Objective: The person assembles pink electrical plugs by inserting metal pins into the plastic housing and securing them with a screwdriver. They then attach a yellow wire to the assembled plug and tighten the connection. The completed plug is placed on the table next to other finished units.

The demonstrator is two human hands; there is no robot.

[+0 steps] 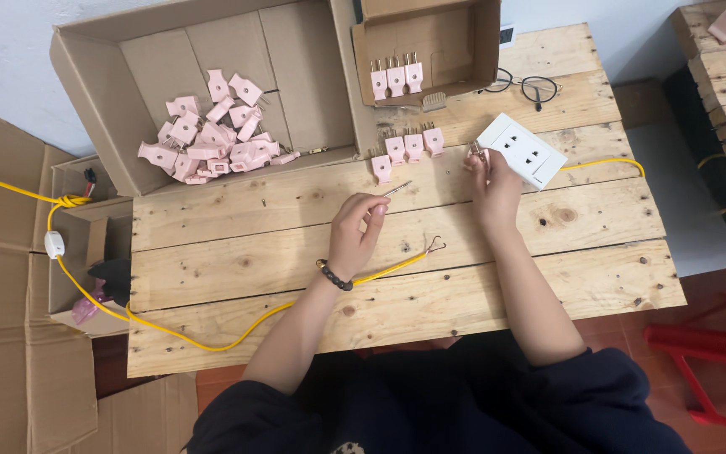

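My left hand (pixel 359 229) is closed on a thin screwdriver (pixel 397 188) whose tip points up and right, over the wooden table (pixel 254 202). A bead bracelet sits on that wrist. My right hand (pixel 492 181) pinches a small metal part (pixel 476 152) just left of a white wall socket (pixel 521 150). A yellow cable (pixel 237 329) runs under my left wrist, and its bare split end (pixel 434 245) lies between my hands. Several pink plugs (pixel 406 149) stand in a row beyond my hands.
A big cardboard box (pixel 128 59) at the back left holds a pile of pink plugs (pixel 207 134). A smaller box (pixel 464 34) holds three more. Black glasses (pixel 529 85) lie behind the socket. A red stool (pixel 707 353) stands at the right.
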